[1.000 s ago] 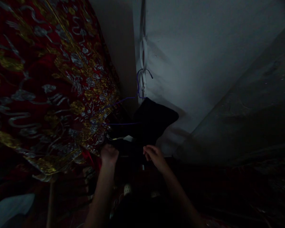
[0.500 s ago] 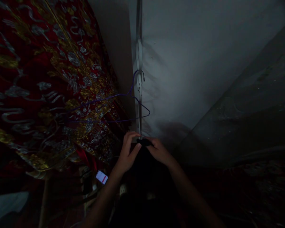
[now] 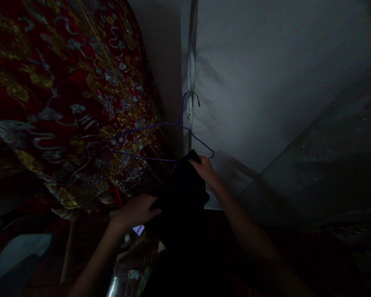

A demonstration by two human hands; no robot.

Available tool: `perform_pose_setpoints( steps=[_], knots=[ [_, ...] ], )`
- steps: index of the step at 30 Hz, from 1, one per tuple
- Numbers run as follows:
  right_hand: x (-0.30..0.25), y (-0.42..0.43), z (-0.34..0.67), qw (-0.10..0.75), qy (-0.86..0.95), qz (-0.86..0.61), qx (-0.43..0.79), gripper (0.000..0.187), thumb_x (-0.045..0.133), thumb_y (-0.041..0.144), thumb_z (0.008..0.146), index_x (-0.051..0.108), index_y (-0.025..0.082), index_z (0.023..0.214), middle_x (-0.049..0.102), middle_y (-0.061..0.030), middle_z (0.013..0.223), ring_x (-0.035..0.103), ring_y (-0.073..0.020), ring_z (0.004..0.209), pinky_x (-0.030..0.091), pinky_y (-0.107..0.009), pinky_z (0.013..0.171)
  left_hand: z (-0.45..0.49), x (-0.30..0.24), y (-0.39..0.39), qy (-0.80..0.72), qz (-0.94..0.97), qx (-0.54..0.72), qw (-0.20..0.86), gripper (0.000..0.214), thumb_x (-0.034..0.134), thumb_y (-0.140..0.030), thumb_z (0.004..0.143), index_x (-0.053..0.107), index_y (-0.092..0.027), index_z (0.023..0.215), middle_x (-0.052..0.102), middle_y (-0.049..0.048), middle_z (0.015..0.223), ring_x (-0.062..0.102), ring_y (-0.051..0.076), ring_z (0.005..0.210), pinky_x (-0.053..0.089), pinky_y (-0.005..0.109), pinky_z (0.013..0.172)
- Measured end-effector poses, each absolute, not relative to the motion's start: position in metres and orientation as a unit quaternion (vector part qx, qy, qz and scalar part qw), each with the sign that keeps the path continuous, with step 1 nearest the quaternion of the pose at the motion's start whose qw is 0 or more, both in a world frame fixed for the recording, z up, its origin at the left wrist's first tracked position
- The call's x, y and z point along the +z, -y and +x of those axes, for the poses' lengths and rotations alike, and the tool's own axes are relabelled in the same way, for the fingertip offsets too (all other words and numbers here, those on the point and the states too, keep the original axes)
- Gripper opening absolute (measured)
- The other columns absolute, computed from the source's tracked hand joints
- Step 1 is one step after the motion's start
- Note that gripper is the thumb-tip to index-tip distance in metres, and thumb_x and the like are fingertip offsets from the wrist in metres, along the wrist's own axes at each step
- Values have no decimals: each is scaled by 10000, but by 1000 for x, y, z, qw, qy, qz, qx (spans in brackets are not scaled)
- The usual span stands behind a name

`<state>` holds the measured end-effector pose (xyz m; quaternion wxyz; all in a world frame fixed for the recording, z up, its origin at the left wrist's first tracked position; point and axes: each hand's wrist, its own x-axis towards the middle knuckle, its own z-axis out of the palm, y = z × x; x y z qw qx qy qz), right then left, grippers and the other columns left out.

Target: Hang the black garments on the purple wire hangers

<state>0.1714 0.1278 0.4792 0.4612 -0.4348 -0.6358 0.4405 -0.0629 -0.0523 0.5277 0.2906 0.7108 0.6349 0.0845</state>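
Observation:
A black piece of clothing hangs stretched between my two hands; the dim light hides what kind of garment it is. My right hand is closed on its upper edge, close under the purple wire hanger. Lower and to the left, my left hand grips the garment's side, with its thumb toward the cloth. The hanger hooks onto a white strip with holes on the wall. Part of the hanger's lower bar is hidden behind the black cloth.
Red fabric with gold and silver embroidery hangs at the left, reaching behind the hanger. A pale wall rises at the right, with a translucent sheet across its lower part. Below my left hand lies a lit phone.
My hands have moved apart. The right rose with the garment's edge toward the hanger, while the left went down and left, spreading the cloth. The view shifted slightly.

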Motion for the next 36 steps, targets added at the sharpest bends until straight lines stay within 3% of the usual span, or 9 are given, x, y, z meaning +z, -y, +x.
perform_pose_setpoints(
  steps=[4,8,11,18,24,27,31,33,36],
  knots=[
    [480,-113,217,552,606,-496,286,251,652,388,711,656,161,605,582,8,540,507,-156,541,391,-268,524,-89,554,52,-676,690,113,232,331,550,-501,905,718,-224,838,733,62,835,671,245,779,457,312,708],
    [504,-99,249,587,582,-528,196,205,672,338,675,644,169,564,543,18,508,490,-148,507,387,-271,495,-93,580,28,-658,710,185,170,322,538,-512,921,712,-243,889,742,52,939,670,243,844,461,335,783],
    [519,-92,256,596,565,-548,159,216,679,330,664,615,175,528,477,31,483,447,-134,483,343,-262,460,-92,589,5,-654,712,213,141,340,544,-536,908,704,-237,889,736,51,945,666,244,843,458,332,762],
    [520,-85,255,576,583,-548,167,163,643,303,660,631,170,565,456,37,504,442,-134,517,323,-253,473,-104,555,-35,-658,706,165,204,386,573,-561,858,667,-207,737,683,14,703,615,203,652,416,296,647],
    [521,-93,252,576,576,-561,145,262,629,335,657,496,200,477,359,48,476,377,-119,502,277,-251,456,-93,564,-45,-617,695,369,5,215,686,-382,807,575,-199,832,662,96,1083,623,252,1045,473,369,915],
    [518,-92,245,584,572,-551,167,261,635,338,668,497,205,490,420,36,481,415,-129,501,330,-257,460,-77,583,-52,-525,742,416,22,142,650,-322,857,579,-200,877,643,108,1215,605,245,1163,454,382,1004],
    [512,-80,243,594,602,-486,219,158,614,317,740,675,172,729,632,-19,649,568,-174,622,486,-284,601,-58,590,-67,-464,762,445,77,315,532,-288,951,556,-201,1252,696,78,1134,643,196,1087,472,343,974],
    [512,-76,253,604,618,-459,205,313,605,267,761,708,163,1037,720,-72,933,635,-190,756,526,-309,718,-55,587,-74,-466,761,447,64,337,465,-280,982,570,-196,1291,716,56,1023,661,182,988,481,325,939],
    [521,-83,283,637,600,-463,141,670,656,199,727,536,177,1386,588,-162,1365,663,-198,890,535,-334,813,-57,586,-78,-481,766,426,31,306,426,-282,992,657,-190,1170,700,44,921,652,182,885,491,317,892]
  ],
)
